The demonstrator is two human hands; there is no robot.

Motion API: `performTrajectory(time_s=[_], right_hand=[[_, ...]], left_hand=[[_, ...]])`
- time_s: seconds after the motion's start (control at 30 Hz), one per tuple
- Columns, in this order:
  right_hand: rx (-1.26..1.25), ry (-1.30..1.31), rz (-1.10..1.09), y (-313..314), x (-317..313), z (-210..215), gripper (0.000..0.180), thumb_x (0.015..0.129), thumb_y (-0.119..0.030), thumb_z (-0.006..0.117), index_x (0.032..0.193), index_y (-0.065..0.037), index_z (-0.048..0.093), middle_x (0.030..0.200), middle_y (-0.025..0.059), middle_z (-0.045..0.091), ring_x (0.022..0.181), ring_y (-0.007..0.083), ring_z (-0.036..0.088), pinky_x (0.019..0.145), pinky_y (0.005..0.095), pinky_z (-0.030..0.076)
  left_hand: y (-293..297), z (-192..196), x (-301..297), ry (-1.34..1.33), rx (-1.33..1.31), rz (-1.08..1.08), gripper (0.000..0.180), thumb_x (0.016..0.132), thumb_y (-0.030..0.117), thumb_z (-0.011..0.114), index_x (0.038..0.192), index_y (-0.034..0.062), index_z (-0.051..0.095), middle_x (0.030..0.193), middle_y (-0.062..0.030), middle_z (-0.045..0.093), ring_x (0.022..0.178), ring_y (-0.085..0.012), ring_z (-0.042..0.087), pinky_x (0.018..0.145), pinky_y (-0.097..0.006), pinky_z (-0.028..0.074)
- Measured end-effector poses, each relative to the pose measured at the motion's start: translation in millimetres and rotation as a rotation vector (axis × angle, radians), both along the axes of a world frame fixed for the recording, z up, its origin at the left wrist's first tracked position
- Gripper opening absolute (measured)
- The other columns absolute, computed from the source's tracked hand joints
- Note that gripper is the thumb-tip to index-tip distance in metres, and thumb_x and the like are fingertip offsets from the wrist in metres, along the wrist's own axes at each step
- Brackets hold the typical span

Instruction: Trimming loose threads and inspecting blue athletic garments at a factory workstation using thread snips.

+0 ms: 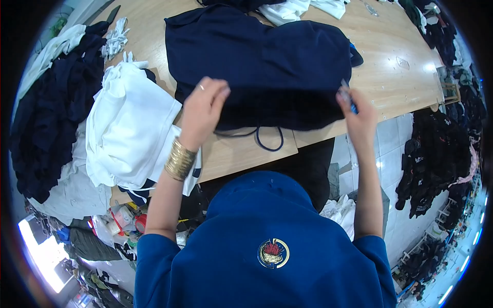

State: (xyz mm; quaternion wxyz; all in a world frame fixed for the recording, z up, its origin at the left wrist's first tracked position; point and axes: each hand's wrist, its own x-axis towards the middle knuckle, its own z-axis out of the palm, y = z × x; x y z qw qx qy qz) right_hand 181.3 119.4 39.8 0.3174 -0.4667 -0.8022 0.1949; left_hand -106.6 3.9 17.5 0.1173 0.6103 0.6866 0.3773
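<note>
Navy drawstring garment point(257, 59) lies crosswise ahead, left hand point(201, 110) over its near-left part, grip unclear; right hand point(361, 115), by its right edge, clenches perhaps thread snips point(354, 108).

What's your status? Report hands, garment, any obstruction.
Left hand over navy garment, grip unclear. Right hand holding small blue-handled tool. Garment lying on table. White garments heaped to its left.

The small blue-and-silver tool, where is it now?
The tool is in the right hand, right of centre in the head view, by the dark navy cloth garment's right edge.
</note>
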Motion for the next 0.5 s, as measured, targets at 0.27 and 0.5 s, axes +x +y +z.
performTrajectory(time_s=[0.27,0.5], right_hand=[[0.295,0.073,-0.132,29,-22,61,0.017,0.079,-0.011,0.066,0.092,-0.001,0.062,0.069,0.0082,0.056,0.056,0.0144,0.046,0.052,0.0246,0.036],[0.187,0.131,-0.184,29,-28,47,0.017,0.081,-0.018,0.064,0.089,-0.003,0.062,0.069,0.0096,0.056,0.059,0.0192,0.051,0.054,0.0289,0.038]], left_hand=[[50,67,-23,0.347,0.475,0.084,0.01,0.084,0.01,0.058,0.092,0.0048,0.062,0.084,-0.0085,0.057,0.07,-0.0235,0.057,0.061,-0.029,0.045],[51,58,-13,0.296,0.416,0.065,0.01,0.084,0.011,0.058,0.091,0.0043,0.061,0.082,-0.0089,0.057,0.07,-0.0251,0.057,0.062,-0.03,0.046]])
